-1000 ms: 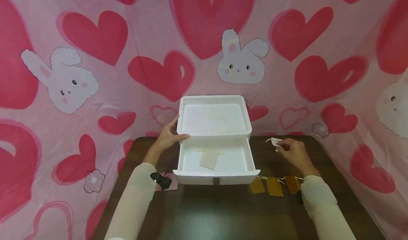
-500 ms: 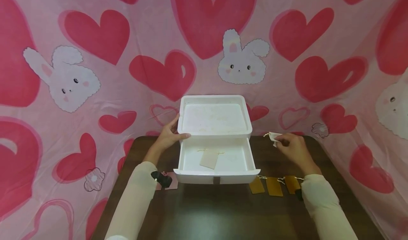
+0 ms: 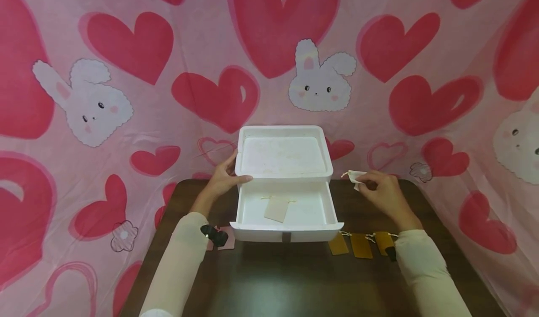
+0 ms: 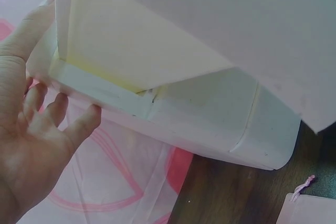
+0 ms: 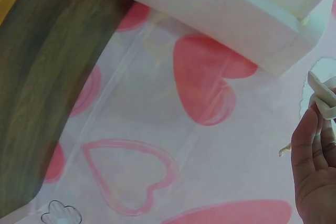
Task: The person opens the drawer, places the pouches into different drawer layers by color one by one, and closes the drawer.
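A white drawer unit (image 3: pixel 284 153) stands at the back of the table, its lower drawer (image 3: pixel 261 235) pulled out. Inside that drawer lies a beige drawstring pouch (image 3: pixel 276 209), cords toward the back. My left hand (image 3: pixel 219 181) holds the unit's left side, thumb over the front edge of the top; in the left wrist view the fingertips (image 4: pixel 90 118) touch its side wall. To the right of the unit, my right hand (image 3: pixel 386 195) pinches a cream drawstring pouch (image 3: pixel 357 176) in the air, its cord hanging leftward. The right wrist view cuts off part of this hand.
Mustard drawstring pouches (image 3: pixel 361 246) lie in a row at the right on the dark wooden table (image 3: pixel 269 279). Pink pouches (image 3: pixel 226 239) lie at the left, partly behind the left wrist. A pink cloth (image 3: pixel 269 97) with hearts and rabbits hangs behind.
My right hand has moved left and slightly up, bringing the cream pouch closer to the drawer unit. The left hand keeps its hold, and the drawer has not moved.
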Tool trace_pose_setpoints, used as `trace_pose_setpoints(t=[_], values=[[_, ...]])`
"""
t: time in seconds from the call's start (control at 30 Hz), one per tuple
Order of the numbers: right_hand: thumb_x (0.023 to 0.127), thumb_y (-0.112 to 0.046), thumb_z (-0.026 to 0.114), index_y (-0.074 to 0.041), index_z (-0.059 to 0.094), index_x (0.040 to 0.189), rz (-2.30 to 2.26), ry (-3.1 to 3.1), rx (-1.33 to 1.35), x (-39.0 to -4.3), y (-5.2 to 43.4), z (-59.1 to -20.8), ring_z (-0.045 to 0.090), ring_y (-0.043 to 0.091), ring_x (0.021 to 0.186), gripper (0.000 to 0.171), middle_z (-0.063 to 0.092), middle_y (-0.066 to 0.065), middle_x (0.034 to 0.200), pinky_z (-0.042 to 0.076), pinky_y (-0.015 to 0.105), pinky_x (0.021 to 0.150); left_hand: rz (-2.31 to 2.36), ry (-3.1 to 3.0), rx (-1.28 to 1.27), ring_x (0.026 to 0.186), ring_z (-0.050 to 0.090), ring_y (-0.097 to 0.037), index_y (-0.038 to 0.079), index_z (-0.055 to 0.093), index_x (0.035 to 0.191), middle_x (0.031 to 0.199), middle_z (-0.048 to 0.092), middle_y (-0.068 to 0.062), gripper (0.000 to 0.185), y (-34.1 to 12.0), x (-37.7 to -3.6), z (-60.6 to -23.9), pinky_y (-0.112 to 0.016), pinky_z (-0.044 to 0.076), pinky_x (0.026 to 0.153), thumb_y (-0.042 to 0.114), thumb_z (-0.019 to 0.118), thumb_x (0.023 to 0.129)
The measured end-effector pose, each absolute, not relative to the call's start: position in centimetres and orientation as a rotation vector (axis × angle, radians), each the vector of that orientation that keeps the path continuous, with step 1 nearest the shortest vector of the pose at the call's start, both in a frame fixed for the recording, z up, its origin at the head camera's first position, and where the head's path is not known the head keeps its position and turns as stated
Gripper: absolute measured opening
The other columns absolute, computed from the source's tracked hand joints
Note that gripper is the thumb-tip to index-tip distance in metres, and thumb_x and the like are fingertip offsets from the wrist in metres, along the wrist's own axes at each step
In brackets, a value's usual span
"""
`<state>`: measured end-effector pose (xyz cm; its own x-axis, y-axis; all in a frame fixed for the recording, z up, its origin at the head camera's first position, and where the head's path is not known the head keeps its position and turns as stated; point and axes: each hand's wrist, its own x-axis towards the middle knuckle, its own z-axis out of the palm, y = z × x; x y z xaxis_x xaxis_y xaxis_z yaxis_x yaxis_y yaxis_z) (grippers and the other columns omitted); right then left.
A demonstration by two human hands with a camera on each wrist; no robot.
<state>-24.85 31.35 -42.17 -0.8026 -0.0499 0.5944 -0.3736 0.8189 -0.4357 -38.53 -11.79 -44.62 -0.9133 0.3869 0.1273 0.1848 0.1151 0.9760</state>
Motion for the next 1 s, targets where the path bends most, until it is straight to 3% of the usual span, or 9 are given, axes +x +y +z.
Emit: trace_pose_setpoints(t=[0.3,0.63,1.0], values=[[0.074,0.011,0.077,0.000,0.079,0.088,0.808,-2.384,0.380,-24.7,29.5,-41.4,0.053,-0.005,0.067,0.018,0.074,0.017,0.083,0.045,0.004,0.060,1.910,2.215,0.570,0.147,0.042,-0.029,0.020,0.017,0.164,0.166,0.034,-0.012,0.105,-11.8,-38.6,-44.6,-0.046,0.045,0.115,0.001,0.081,0.083],[0.074,0.014,0.077,0.000,0.079,0.087,0.895,-2.356,0.473,-25.0,27.0,-40.9,0.055,-0.005,0.070,0.020,0.074,0.014,0.083,0.047,0.004,0.063,1.909,2.230,0.573,0.150,0.039,-0.031,0.018,0.019,0.164,0.168,0.030,-0.010,0.104,-11.7,-38.7,-44.5,-0.050,0.042,0.117,0.002,0.082,0.082],[0.079,0.008,0.079,-0.002,0.080,0.094,0.897,-2.486,0.493,-25.2,24.2,-40.5,0.061,0.012,0.071,0.018,0.075,0.012,0.088,0.054,0.016,0.064,1.919,2.212,0.573,0.150,0.038,-0.030,0.017,0.016,0.164,0.169,0.027,-0.010,0.106,-11.7,-38.5,-44.4,-0.050,0.041,0.117,0.001,0.081,0.082]])
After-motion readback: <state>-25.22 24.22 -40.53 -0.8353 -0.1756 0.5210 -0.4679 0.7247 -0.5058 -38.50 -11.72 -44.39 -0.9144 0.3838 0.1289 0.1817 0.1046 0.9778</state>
